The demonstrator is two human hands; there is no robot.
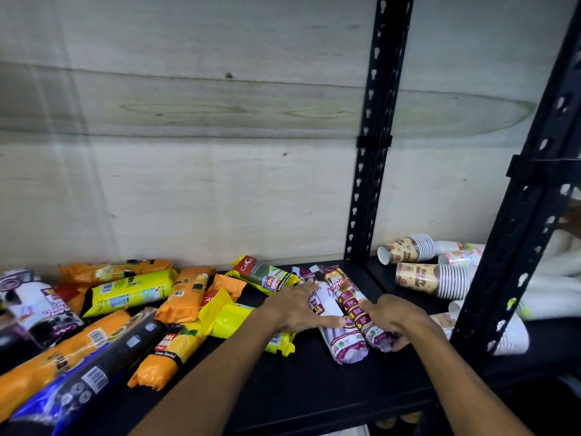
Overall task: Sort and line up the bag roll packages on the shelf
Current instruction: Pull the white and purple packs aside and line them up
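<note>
Two white-and-purple bag roll packages lie side by side on the black shelf (314, 385), ends pointing toward me. My left hand (298, 306) lies flat on the left package (341, 344), fingers spread over it. My right hand (393, 319) wraps the right package (347, 294) near its front end. A green-and-yellow package (267, 275) lies just behind my left hand. Left of it sits a jumbled heap: orange packages (185, 294), yellow packages (129, 291), a dark blue-black package (94, 369) and another white-and-purple package (34, 303).
A black perforated upright (371, 171) stands at the back right of the two packages, another upright (518, 247) nearer me. Beyond them lie stacks of paper cups (421, 278) on their sides. A pale wood panel (188, 152) backs the shelf.
</note>
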